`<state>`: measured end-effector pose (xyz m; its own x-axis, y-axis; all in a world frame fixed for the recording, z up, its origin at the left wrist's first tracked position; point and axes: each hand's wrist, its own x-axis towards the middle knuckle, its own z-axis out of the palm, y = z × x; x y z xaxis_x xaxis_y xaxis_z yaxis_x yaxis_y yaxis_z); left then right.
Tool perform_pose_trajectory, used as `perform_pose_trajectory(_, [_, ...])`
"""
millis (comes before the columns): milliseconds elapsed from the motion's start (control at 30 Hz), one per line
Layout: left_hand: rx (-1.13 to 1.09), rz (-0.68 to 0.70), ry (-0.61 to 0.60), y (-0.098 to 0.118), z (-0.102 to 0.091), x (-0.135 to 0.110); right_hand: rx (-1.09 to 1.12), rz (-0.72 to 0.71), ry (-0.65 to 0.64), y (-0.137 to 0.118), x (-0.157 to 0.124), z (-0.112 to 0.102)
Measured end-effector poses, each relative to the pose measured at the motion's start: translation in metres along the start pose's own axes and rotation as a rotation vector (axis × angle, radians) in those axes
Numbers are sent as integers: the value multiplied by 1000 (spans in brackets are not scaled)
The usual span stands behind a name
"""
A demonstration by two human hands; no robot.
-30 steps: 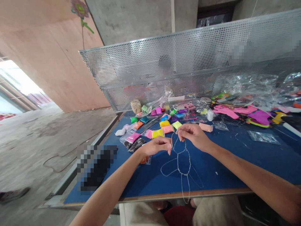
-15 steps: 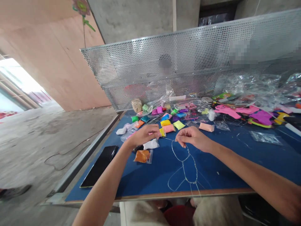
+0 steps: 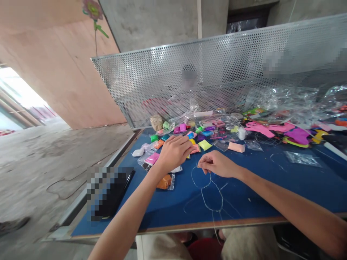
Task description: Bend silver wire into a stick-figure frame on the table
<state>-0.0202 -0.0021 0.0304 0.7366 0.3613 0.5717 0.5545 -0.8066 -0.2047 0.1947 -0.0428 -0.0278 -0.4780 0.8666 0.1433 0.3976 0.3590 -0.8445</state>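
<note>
A thin silvery wire figure (image 3: 222, 196) of joined, twisted loops with loose ends lies over the blue table near its front edge. My right hand (image 3: 218, 164) pinches the wire at the top of the upper loop, fingertips pressed together. Just left of it, my left hand (image 3: 175, 153) is raised with its back toward me, fingers bent and close together. Whatever lies between its fingertips is hidden. Below the left hand is an orange clay packet (image 3: 164, 182); a pink packet (image 3: 152, 158) lies to its left, and a yellow-green packet (image 3: 205, 145) beyond the fingers.
Colourful clay packets, pink cut shapes (image 3: 260, 129) and clear plastic bags (image 3: 288, 103) crowd the table's back. A peach packet (image 3: 236, 147) lies beyond my right hand. A dark flat object (image 3: 119, 187), partly blurred, lies at left. A perforated metal panel (image 3: 162, 72) borders the back.
My left hand has risen and turned its back toward me, away from the wire stretch it pinched. My right hand and the wire figure have shifted slightly left.
</note>
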Motion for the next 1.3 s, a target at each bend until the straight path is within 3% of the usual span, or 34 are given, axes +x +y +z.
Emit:
perform_pose_trajectory(133, [-67,44,9,35,-11,0,-69,-12,160,3,3,-2])
perform_pose_trajectory(233, [-134,89,-25,49,-13,-7,-59,-36,258,5,5,-5])
perform_pose_trajectory(400, [-518,63,-84,33,-10,-16,-69,-107,361,3,2,-9])
perform_pose_trajectory(500, [-705,-121,33,16,-5,-18,-82,-141,382,-2,-2,-10])
perform_pose_trajectory(567, [-694,-266,57,10,1,-18,-84,-166,392,-5,-4,-10])
perform_pose_trajectory(667, [-616,-358,14,11,9,-16,-79,-178,387,-7,-5,-9])
perform_pose_trajectory(1000, [-481,-372,-78,28,16,-14,-84,-175,375,-4,-4,-6])
perform_pose_trajectory(1300, [-483,-403,6,32,27,-17,-124,-157,374,0,-4,-7])
